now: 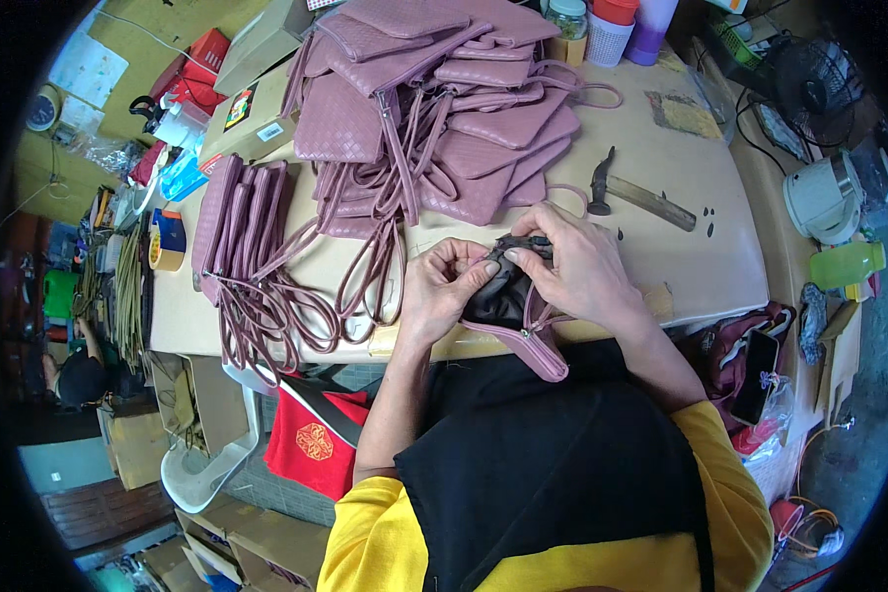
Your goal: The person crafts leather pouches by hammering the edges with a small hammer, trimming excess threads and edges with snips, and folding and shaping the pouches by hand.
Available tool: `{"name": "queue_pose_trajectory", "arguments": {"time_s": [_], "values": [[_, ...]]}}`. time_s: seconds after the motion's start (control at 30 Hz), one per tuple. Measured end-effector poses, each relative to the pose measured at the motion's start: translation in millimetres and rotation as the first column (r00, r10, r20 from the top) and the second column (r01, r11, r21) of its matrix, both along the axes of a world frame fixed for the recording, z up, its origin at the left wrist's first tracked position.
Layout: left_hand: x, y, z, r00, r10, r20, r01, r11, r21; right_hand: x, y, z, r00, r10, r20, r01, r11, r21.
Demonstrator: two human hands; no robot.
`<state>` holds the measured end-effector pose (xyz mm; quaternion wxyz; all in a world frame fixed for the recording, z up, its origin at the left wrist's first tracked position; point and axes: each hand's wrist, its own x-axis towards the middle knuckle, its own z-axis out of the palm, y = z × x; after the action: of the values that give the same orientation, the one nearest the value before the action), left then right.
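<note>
Left grip (442, 284): is pinching black cloth (499, 298)
Right grip (584, 270): is pinching it too
Purse (531, 353): is sitting just below both

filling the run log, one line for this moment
left hand: pinching black lining of pink pouch | right hand: pinching likewise | hammer: on table

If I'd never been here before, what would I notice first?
Probably the big heap of pinkish-purple pouches at the back of the table. Next, at the front edge, the left hand and right hand pinch the dark lining of another pouch. Bright red fabric with a gold emblem also stands out below the table, beside the left forearm.
</note>
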<state>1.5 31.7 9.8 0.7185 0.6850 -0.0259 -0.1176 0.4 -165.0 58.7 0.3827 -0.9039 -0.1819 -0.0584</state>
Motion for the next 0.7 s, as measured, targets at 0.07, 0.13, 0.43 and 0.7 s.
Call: {"name": "queue_pose_trajectory", "arguments": {"time_s": [0.07,0.13,0.43,0.7], "values": [[0.2,-3.0,2.4,0.999,0.016,0.038,-0.018,0.998,0.057,-1.2,2.7,3.2,1.0,-0.004,-0.029,0.004,1.0,-0.02],[-0.8,-4.4,7.1,0.999,0.016,0.046,-0.02,0.997,0.076,-1.8,5.7,4.8,1.0,-0.024,0.014,0.025,0.993,-0.112],[-2.5,-5.2,6.5,0.997,0.033,0.066,-0.041,0.99,0.133,1.3,7.6,8.7,1.0,0.002,-0.017,-0.005,0.984,-0.176],[-1.2,-3.0,5.8,0.997,-0.017,0.078,0.003,0.985,0.175,7.0,1.9,10.4,0.993,0.04,-0.114,-0.058,0.985,-0.16]]}}
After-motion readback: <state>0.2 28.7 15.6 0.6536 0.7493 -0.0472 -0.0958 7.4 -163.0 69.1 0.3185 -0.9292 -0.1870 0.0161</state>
